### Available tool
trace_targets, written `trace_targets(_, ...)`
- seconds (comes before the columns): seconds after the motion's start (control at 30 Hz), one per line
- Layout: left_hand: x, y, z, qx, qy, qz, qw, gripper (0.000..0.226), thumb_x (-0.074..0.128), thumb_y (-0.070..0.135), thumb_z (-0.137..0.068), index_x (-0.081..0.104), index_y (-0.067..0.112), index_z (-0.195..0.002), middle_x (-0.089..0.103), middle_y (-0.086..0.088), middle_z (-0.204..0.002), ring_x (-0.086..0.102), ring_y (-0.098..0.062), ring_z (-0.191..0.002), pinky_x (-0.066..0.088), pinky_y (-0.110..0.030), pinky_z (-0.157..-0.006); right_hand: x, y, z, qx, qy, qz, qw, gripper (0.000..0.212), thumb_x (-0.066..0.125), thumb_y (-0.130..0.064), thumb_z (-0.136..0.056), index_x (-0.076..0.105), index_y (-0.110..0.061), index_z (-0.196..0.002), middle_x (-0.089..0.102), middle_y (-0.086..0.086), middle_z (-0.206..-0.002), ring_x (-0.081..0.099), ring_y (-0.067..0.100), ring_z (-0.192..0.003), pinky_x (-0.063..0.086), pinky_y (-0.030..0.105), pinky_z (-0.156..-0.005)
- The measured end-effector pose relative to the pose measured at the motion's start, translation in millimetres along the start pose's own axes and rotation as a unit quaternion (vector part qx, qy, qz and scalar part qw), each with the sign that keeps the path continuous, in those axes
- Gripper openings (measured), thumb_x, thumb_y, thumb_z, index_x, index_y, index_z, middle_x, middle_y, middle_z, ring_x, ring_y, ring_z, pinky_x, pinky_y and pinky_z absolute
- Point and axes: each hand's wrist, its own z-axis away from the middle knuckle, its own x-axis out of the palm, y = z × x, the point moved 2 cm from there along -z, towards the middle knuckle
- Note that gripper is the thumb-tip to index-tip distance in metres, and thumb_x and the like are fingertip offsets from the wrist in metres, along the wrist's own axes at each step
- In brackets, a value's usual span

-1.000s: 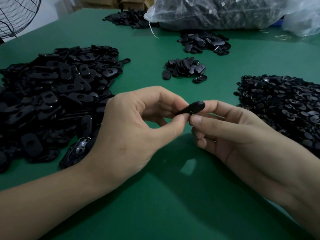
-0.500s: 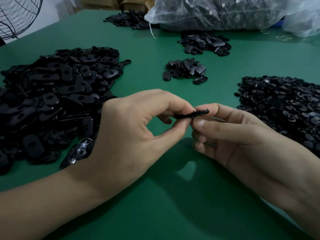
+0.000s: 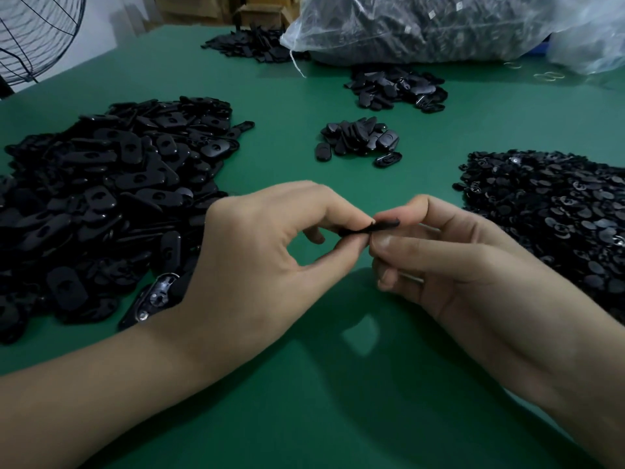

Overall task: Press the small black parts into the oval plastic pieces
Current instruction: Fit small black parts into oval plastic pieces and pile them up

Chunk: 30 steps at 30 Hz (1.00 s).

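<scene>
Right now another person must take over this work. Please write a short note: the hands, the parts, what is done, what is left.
Left hand and right hand both pinch one oval piece, edge-on, above the green table.
The pile of oval pieces lies at the left, the pile of small black parts at the right.
Done: perhaps the small heap beyond the hands; not certain.
Left: the part's seating in the held piece is hidden; both piles remain large.

Head camera looks forward and down, close over the hands (image 3: 257,262) (image 3: 473,275)
</scene>
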Motion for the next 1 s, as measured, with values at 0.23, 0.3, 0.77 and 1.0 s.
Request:
trace_targets(0.23, 11, -18, 0, -0.215, -0.041, 0.248, 0.944, 0.021, 0.082, 0.006, -0.082, 0.074, 0.025, -0.079, 0.080, 0.005, -0.082, 0.078, -0.011, -0.078, 0.058, -0.018, -0.073, -2, -7, -2, -0.143, 0.072, 0.228, 0.960, 0.011, 0.076, -0.013, -0.086, 0.066, -0.007, -0.084, 0.074, 0.007, -0.078, 0.069, 0.018, -0.063, 0.058, 0.030, -0.068)
trace_targets(0.3, 11, -21, 0, -0.224, -0.050, 0.251, 0.941, 0.017, 0.082, 0.005, -0.082, 0.075, 0.021, -0.083, 0.080, 0.004, -0.083, 0.078, -0.012, -0.079, 0.058, -0.018, -0.074, -3, -6, -3, -0.142, 0.078, 0.265, 0.950, 0.008, 0.074, -0.015, -0.089, 0.068, -0.012, -0.084, 0.076, 0.004, -0.079, 0.070, 0.019, -0.063, 0.059, 0.031, -0.068)
trace_targets(0.77, 10, -46, -42, -0.216, -0.193, 0.164, 0.943, 0.051, 0.089, 0.028, -0.069, 0.075, 0.027, -0.119, 0.079, -0.002, -0.093, 0.077, -0.019, -0.086, 0.060, -0.029, -0.091, -26, -21, -11, -0.175, 0.187, 0.302, 0.918, 0.011, 0.062, -0.019, -0.099, 0.073, -0.021, -0.099, 0.075, 0.000, -0.083, 0.072, 0.014, -0.074, 0.058, 0.030, -0.074)
trace_targets(1.0, 32, -99, -106, -0.217, -0.112, -0.080, 0.966, 0.046, 0.079, 0.051, -0.082, 0.070, 0.036, -0.124, 0.051, 0.003, -0.121, 0.049, -0.016, -0.122, 0.040, -0.028, -0.103, -49, -38, -14, -0.183, 0.221, 0.566, 0.773, 0.012, 0.063, -0.022, -0.096, 0.071, -0.031, -0.093, 0.069, -0.013, -0.085, 0.064, 0.006, -0.082, 0.055, 0.030, -0.074)
